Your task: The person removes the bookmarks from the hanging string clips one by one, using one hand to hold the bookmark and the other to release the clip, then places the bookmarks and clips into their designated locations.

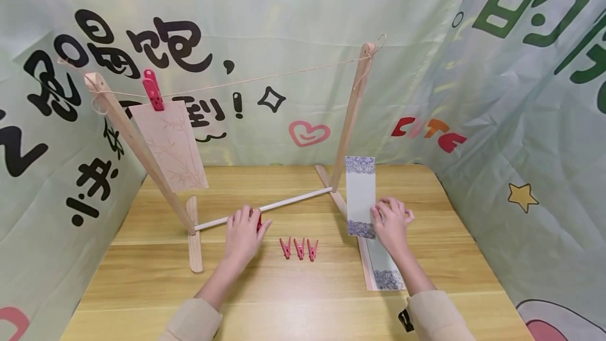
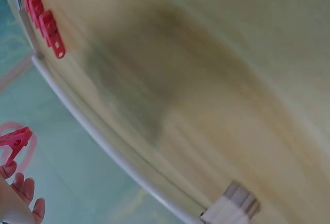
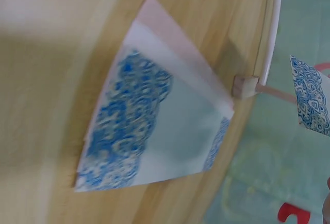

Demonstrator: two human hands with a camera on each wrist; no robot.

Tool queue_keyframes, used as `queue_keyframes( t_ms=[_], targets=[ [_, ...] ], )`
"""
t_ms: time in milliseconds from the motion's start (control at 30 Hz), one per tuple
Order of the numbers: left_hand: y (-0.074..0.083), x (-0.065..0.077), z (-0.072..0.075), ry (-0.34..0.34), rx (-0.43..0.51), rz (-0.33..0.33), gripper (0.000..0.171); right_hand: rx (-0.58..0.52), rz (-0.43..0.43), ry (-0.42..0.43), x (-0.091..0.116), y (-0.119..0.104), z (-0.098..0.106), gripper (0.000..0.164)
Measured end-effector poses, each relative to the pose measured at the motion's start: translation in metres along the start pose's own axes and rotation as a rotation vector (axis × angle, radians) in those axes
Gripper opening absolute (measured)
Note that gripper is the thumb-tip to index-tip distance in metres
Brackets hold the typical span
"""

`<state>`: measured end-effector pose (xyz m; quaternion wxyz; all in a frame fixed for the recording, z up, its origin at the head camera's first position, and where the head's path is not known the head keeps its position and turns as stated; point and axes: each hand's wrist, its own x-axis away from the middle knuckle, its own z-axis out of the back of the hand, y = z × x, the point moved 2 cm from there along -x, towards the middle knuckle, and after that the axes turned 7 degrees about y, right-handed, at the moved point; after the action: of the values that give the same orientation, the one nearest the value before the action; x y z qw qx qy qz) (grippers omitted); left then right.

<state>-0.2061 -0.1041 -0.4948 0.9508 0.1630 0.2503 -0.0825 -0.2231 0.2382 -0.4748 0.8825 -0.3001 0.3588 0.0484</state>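
Observation:
My left hand [image 1: 242, 236] pinches a red clothespin [image 2: 17, 140]; in the head view the fingers mostly cover it. My right hand [image 1: 392, 225] holds a white paper card [image 1: 361, 191] with blue lace-patterned bands at both ends, raised upright by its lower right edge. Beneath it on the table lies another blue-patterned card [image 3: 180, 126] on top of a pinkish one. Three red clothespins [image 1: 299, 249] lie in a row between the hands. A pink card [image 1: 168, 143] with a plant print hangs from a string [image 1: 265, 76] by a red clothespin [image 1: 153, 91].
The string is tied between two wooden posts, a left post [image 1: 142, 146] and a right post [image 1: 350, 120]. A white rod [image 1: 293, 201] joins them low down. A black clip-like object [image 1: 405, 320] lies by the right sleeve. Printed cloth [image 1: 265, 14] surrounds the wooden table [image 1: 293, 309].

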Motion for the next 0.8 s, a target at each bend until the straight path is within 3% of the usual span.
queue_keyframes(
  t_ms=[433, 800],
  targets=[
    [0.001, 0.016, -0.018, -0.074, -0.005, 0.062, 0.047, 0.059, -0.109, -0.085, 0.015, 0.029, 0.017, 0.012],
    [0.002, 0.030, -0.040, -0.073, -0.054, 0.063, 0.044, 0.090, -0.177, -0.128, 0.028, 0.056, 0.031, 0.011]
  ],
)
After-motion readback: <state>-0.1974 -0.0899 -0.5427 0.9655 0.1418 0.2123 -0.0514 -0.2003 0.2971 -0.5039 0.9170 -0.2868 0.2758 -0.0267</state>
